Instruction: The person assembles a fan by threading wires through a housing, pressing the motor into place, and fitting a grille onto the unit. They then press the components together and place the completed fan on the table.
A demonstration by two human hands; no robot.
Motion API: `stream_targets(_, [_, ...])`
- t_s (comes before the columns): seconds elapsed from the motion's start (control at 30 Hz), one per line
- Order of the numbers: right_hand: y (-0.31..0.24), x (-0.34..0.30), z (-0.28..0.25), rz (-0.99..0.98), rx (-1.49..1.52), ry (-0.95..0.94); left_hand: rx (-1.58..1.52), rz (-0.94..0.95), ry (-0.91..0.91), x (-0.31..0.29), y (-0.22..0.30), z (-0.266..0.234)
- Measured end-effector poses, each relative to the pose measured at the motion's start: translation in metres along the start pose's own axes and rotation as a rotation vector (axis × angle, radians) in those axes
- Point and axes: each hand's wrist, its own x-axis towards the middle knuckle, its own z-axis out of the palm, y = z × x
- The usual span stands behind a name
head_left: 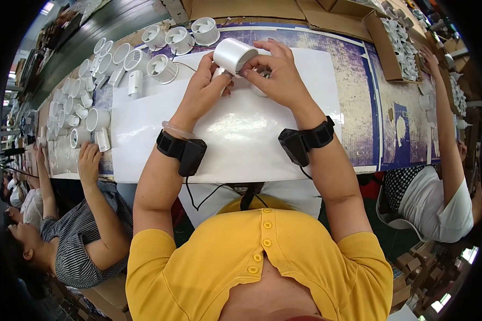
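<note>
A glossy white cylindrical housing [233, 54] is tilted between my two hands over the white sheet, its open end toward the right. My left hand [202, 88] grips its left side, fingers bent and thumb inward; a small white part shows by the thumb, its kind unclear. With thumb and fingers bent around the rim of the open end, my right hand [281, 77] holds the other side. Beneath the right hand lies a round white part [258, 90], mostly covered by the fingers.
Several white fan housings with blades [179, 39] stand at the back left, near many white tubes [97, 119]. A cardboard box of white parts [399, 45] is at the back right. The white sheet [214, 155] covers the table before me. Co-workers' arms [91, 166] reach in from both sides.
</note>
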Motion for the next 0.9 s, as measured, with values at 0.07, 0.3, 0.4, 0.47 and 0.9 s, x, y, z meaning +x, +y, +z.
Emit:
stream_targets(0.07, [-0.001,0.001,0.000,-0.005,-0.008,-0.022,-0.005,0.004,-0.008,0.000,0.001,0.000])
stream_targets(0.3, [-0.010,0.005,-0.002,-0.117,-0.112,0.007,-0.035,-0.002,-0.062,0.002,-0.001,-0.002])
stream_targets(0.4, [-0.010,0.005,-0.008,-0.159,-0.146,0.043,-0.107,-0.022,-0.080,0.000,0.001,0.002])
stream_targets(0.47, [-0.012,0.006,-0.015,-0.125,-0.073,0.001,-0.142,-0.032,-0.090,-0.001,0.001,0.002])
stream_targets(0.9, [-0.016,0.009,-0.014,-0.141,0.006,0.116,-0.194,0.006,-0.112,0.000,0.000,0.001])
